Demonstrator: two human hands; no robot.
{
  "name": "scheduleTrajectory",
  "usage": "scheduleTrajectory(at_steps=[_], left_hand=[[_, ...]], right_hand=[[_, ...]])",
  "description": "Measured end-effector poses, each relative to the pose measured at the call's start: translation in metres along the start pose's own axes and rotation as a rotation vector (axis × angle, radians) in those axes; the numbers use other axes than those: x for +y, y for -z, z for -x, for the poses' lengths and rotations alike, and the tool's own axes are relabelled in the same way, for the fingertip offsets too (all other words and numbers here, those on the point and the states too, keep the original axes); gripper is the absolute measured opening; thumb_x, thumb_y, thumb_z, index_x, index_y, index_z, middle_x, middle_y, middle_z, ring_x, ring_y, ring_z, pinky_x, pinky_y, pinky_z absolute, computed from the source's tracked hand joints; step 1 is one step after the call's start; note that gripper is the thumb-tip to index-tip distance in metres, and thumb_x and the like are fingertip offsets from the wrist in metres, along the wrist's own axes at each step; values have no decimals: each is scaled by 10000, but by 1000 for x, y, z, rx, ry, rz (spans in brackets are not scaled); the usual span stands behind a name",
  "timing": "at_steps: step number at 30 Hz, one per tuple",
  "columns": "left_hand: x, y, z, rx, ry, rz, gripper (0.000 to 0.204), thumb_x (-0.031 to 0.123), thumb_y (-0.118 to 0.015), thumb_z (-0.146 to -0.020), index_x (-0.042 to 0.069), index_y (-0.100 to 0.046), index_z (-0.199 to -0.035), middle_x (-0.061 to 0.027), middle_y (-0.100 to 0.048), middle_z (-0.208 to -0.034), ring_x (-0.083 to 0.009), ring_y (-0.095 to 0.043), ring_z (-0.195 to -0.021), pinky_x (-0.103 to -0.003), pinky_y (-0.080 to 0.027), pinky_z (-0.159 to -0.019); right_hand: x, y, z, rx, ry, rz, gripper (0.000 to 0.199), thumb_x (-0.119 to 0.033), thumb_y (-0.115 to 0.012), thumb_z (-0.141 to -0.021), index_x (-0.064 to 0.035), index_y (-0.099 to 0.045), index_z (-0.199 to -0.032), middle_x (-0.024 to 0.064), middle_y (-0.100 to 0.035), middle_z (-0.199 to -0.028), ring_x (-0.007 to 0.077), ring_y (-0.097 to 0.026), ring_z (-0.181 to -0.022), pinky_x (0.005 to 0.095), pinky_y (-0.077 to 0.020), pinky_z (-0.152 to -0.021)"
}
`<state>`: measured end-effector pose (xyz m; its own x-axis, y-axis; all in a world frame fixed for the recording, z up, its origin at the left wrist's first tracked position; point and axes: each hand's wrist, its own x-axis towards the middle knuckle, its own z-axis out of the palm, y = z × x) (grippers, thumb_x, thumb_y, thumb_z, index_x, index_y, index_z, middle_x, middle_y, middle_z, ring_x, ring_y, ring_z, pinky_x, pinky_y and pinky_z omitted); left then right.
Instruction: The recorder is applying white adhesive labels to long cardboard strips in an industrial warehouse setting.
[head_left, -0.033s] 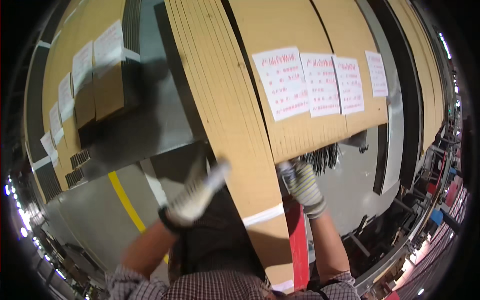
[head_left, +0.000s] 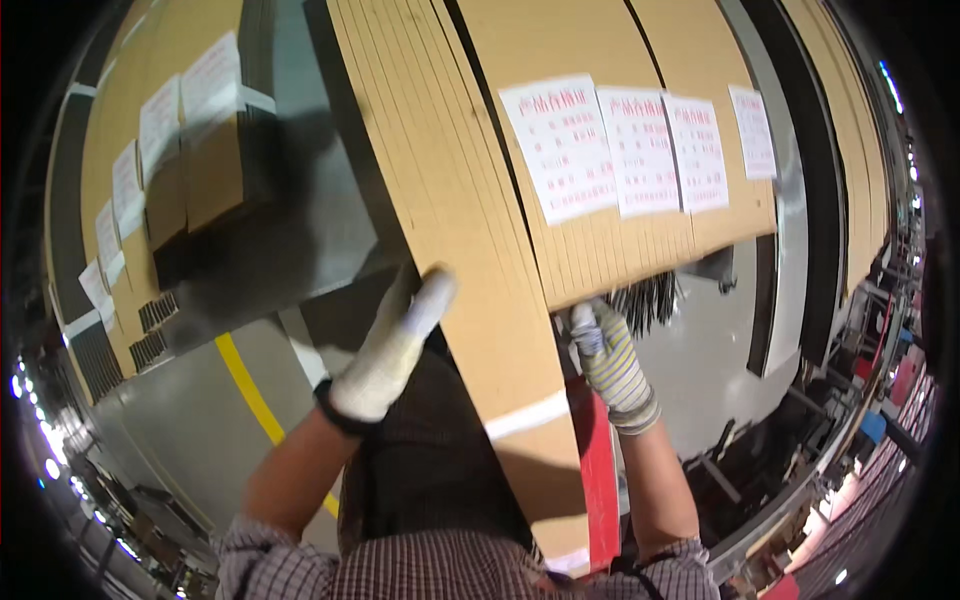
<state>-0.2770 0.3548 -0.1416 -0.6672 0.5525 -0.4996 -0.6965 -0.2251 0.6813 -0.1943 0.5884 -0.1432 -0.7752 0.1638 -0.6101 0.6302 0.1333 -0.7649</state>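
A long stack of flat brown cardboard sheets [head_left: 505, 340] runs from the far side toward my body, with a white strap [head_left: 527, 414] across its near part. My left hand [head_left: 385, 350], in a pale glove, is at the stack's left edge. Its thumb lies over the top edge and its fingers are hidden below. My right hand [head_left: 612, 365], in a striped glove, is at the right edge with curled fingers, just under the near end of a neighbouring cardboard stack [head_left: 640, 245]. That neighbour bears white paper labels [head_left: 560, 150] with red print.
More labelled cardboard stacks [head_left: 215, 175] stand at the left on a grey surface. Black bristles [head_left: 645, 310] show below the neighbouring stack. A red strip [head_left: 600, 490] runs beside the near stack at the right. A yellow line [head_left: 250, 390] marks the floor at left.
My left hand has moved slightly farther away along the stack's left edge. My right hand stays by the right edge. The scene has shifted a little upward in view.
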Motion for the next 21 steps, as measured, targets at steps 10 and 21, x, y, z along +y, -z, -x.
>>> scheduleTrajectory(at_steps=[10, 21], left_hand=[[-65, -40, 40, 154, 99, 21, 694, 387, -684, -955, 12, -342, -1430, -99, -604, -1227, -182, -575, -1163, -371, -507, -973], [-38, -38, 138, -101, 83, -350, 480, 161, -847, -808, -12, -606, -1185, -97, -678, -1078, -161, -652, -999, -332, -536, -923]], right_hand=[[-28, -18, 7, -232, 282, 878, 811, -707, -446, -944, 25, -617, -639, 225, -546, -586, 380, -589, -616, 479, -492, -718], [-101, 0, 123, -678, 679, 989, 409, -178, -571, -942, -55, -554, -1331, 159, -632, -834, 326, -646, -728, 440, -553, -723]])
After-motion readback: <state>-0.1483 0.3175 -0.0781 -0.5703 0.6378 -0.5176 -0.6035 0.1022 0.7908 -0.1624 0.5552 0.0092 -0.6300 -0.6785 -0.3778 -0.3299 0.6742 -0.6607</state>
